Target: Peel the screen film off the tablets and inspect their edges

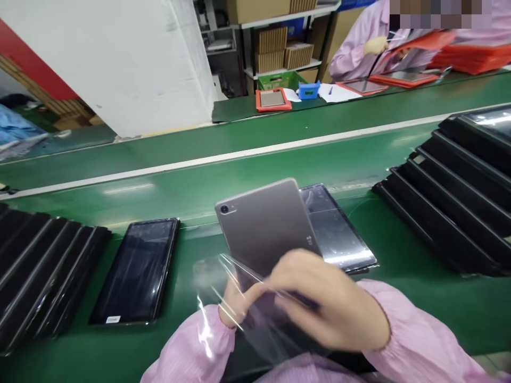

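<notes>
A grey tablet (pixel 267 223), its back with a camera lens facing up, is tilted above the green work surface. My left hand (pixel 233 300) is under its lower left part, seen through clear plastic film, and supports the tablet. My right hand (pixel 323 298) is closed at the tablet's lower edge, thumb and fingers pinching the clear film (pixel 215 276), which hangs over my left wrist. Behind the tablet, to the right, another tablet (pixel 339 229) lies on the surface, partly covered. My left fingers are mostly hidden.
A dark tablet (pixel 138 271) with a small white label lies at the left, beside a row of leaning tablets (pixel 43 271). More overlapping tablets (pixel 451 197) rest at the right. Across the green bench (pixel 167 149), a person in pink handles red sleeves (pixel 471 57).
</notes>
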{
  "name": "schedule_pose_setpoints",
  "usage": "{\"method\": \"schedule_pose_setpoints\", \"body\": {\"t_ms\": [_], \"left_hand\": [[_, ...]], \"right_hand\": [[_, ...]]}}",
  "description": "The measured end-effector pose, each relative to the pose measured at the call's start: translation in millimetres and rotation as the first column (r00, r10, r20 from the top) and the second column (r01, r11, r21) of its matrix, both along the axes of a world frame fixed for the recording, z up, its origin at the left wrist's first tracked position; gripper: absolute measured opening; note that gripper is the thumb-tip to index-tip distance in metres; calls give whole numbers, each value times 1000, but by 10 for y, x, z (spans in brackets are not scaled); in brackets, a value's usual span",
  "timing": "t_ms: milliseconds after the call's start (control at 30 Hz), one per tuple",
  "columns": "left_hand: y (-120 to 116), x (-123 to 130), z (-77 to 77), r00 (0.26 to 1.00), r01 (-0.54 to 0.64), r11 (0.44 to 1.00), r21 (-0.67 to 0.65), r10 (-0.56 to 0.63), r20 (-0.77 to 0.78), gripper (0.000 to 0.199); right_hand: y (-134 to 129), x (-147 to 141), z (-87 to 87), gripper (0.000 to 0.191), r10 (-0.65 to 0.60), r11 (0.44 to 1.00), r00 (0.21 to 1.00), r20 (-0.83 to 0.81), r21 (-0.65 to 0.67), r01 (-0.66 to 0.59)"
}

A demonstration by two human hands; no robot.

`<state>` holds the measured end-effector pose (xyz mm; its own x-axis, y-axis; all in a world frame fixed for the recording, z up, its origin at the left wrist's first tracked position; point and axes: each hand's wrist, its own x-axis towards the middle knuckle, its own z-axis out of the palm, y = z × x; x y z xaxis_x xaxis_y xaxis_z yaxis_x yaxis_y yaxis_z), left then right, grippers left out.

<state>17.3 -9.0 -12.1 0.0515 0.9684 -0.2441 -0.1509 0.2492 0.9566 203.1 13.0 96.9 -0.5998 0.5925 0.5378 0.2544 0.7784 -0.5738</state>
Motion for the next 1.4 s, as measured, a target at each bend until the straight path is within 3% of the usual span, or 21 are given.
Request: {"method": "schedule_pose_setpoints", "body": {"t_ms": [33,67,133,167,300,433,500,700,800,900,1067,1167,1333,1400], "left_hand": [[-14,7,-2,999,47,999,26,-47,3,43],[-38,15,-11,997,81,995,55,-81,-1,41],[-106,35,-41,990,141,986,90,-140,-22,39],[-144,47,-55,988,152,985,86,-150,-27,38],[-242,87,-59,992,121,993,9,-121,26,39],[-191,80,-34,989,141,989,38,-142,43,44],[-149,67,-40,982,179,982,59,-182,45,43],[-127,68,-57,983,165,981,101,-172,60,39],[-149,85,-51,986,163,982,93,-166,34,42],[-169,96,-46,971,237,969,64,-235,-29,37],[-173,102,-37,947,322,934,155,-318,-50,30],[-185,110,-42,952,306,940,149,-306,-25,31],[-189,97,-28,973,228,971,78,-231,25,42],[-162,65,-3,977,208,976,67,-211,38,42]], "right_hand": [[70,10,18,23,-176,977,983,47,134,168],[129,9,16,28,-327,919,941,88,264,294],[211,-20,-28,35,-497,814,852,164,429,392],[234,-40,-60,37,-520,797,832,197,464,388],[283,-64,-140,48,-571,774,772,278,496,394],[391,70,-109,59,-767,632,575,285,491,599],[436,146,-89,60,-803,591,525,280,485,645],[392,146,-92,55,-741,663,599,302,466,586],[339,34,-97,52,-674,721,680,288,459,519],[292,-98,-108,52,-590,777,758,278,451,440],[222,-215,-150,47,-500,823,818,285,452,345],[241,-193,-160,53,-573,781,770,281,471,409],[396,-7,-128,68,-789,603,571,225,461,651],[408,131,-105,66,-781,620,569,258,430,656]]}}
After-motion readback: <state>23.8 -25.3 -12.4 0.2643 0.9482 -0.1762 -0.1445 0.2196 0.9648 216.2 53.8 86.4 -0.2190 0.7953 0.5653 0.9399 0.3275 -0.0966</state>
